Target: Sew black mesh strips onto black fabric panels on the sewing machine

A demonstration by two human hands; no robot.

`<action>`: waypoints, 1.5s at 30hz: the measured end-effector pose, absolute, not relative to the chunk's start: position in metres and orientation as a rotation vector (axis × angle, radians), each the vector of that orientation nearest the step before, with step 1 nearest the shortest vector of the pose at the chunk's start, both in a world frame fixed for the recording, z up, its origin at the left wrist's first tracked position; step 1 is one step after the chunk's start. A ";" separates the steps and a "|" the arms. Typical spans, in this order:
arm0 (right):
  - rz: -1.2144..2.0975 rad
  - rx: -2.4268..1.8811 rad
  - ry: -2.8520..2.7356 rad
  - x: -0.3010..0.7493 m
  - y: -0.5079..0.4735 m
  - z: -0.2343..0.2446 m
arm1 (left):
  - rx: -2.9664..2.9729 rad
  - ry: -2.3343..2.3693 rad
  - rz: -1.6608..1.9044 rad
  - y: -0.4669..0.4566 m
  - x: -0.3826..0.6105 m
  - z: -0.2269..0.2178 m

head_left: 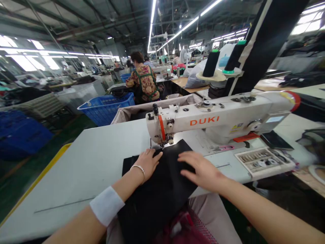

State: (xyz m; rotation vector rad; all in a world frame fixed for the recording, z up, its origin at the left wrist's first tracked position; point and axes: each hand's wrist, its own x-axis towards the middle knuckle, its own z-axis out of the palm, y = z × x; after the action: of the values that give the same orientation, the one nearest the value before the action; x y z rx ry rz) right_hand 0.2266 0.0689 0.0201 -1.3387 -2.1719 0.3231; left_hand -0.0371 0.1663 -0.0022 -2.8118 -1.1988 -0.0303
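Observation:
A black fabric piece lies on the white sewing table and hangs over its front edge toward my lap. Its far part sits beneath the needle area of a white sewing machine with orange lettering. My left hand rests on the fabric just left of the presser foot, fingers stretched forward; a bracelet and a white cuff are on that arm. My right hand is over the fabric's right side, fingers apart and thumb spread, with nothing gripped in it.
A tray of bobbins and small parts sits on the right of the table. Black thread cones stand behind the machine. Beyond are a cloth-lined bin, a blue basket and a seated person.

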 end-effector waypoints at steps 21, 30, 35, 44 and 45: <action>-0.142 -1.415 -2.224 0.330 0.033 0.011 | -2.936 -0.787 -0.195 0.188 -0.067 -0.026; 0.078 -1.445 -2.325 0.292 0.033 0.003 | -2.908 -0.682 -0.163 0.123 -0.063 -0.024; -0.079 -1.412 -1.869 0.315 0.033 0.018 | -2.850 -0.917 -0.164 0.071 -0.045 -0.025; 0.155 -1.402 -2.352 0.298 0.025 0.000 | -2.756 -0.978 -0.195 0.065 -0.039 -0.028; 0.141 -1.440 -2.266 0.302 0.023 0.001 | -2.753 -0.976 -0.199 0.065 -0.039 -0.029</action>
State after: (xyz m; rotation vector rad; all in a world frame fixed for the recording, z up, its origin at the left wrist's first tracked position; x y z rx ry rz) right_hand 0.3025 0.0231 0.0012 -1.4396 -2.2664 0.1411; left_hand -0.0388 0.0648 -0.0292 -2.7525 -0.9760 -0.1993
